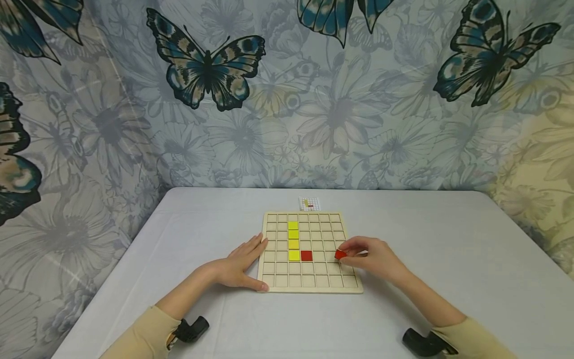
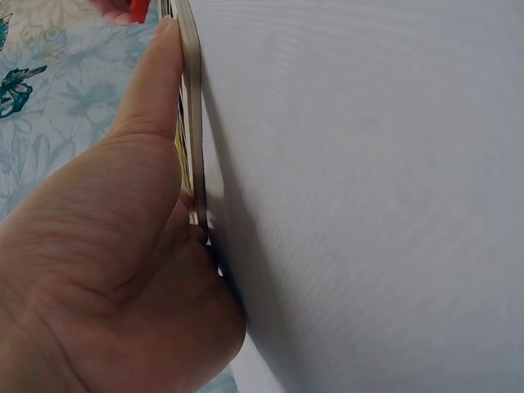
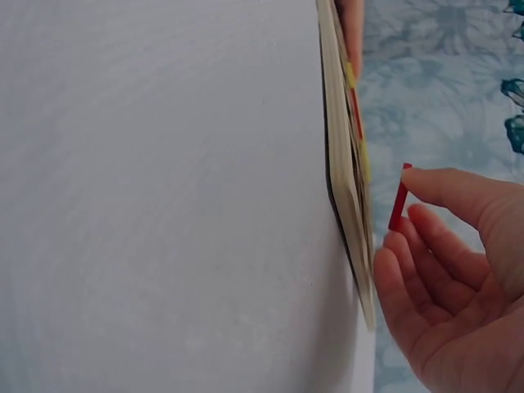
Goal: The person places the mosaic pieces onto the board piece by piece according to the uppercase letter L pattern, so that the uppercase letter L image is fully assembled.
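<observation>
A wooden grid board (image 1: 278,281) lies flat on the table. Four-sided yellow tiles (image 1: 293,235) form a column in it, and a red tile (image 1: 307,256) sits to the right of the lowest one. My left hand (image 1: 239,264) rests against the board's left edge, thumb and fingers spread. Above the right side of the board, my right hand (image 1: 374,257) pinches a second red tile (image 1: 340,255) between thumb and fingers. In the right wrist view this held red tile (image 3: 399,196) is seen edge-on, apart from the board.
A small card (image 1: 309,204) printed with a grid and coloured cells lies just behind the board. White cloth (image 1: 430,234) covers the table. Behind it stands a wall (image 1: 341,109) with butterflies and flowers. A black wrist device (image 1: 193,329) is on each sleeve.
</observation>
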`<state>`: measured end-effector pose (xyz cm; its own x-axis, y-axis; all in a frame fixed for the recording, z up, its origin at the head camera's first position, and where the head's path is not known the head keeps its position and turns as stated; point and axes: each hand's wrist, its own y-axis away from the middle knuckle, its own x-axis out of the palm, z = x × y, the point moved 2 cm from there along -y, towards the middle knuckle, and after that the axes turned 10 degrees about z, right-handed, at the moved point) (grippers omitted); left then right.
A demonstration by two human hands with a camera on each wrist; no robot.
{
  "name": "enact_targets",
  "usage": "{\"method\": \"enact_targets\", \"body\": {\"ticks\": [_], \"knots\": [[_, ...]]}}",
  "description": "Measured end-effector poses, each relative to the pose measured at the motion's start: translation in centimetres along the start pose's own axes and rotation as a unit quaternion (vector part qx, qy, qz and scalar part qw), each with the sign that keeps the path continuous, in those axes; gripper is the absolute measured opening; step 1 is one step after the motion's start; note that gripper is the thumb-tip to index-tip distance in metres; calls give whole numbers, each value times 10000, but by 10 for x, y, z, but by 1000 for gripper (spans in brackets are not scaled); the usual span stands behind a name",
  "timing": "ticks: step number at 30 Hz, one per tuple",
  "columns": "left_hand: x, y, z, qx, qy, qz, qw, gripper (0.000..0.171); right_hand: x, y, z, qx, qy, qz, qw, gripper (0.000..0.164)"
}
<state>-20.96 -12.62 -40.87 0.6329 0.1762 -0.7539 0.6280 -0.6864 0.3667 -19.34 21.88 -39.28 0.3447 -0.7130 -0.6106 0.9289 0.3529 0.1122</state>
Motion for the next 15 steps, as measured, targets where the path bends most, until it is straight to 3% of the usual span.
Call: {"method": "enact_targets", "body": {"ticks": [10, 15], "knots": [[1, 0, 0, -25, 2, 4, 10000, 112, 12, -11, 9, -232, 176, 282, 9992, 23], [1, -1, 1, 2, -4, 17, 10000, 112, 17, -17, 13, -435, 532, 339, 9971, 19]]}}
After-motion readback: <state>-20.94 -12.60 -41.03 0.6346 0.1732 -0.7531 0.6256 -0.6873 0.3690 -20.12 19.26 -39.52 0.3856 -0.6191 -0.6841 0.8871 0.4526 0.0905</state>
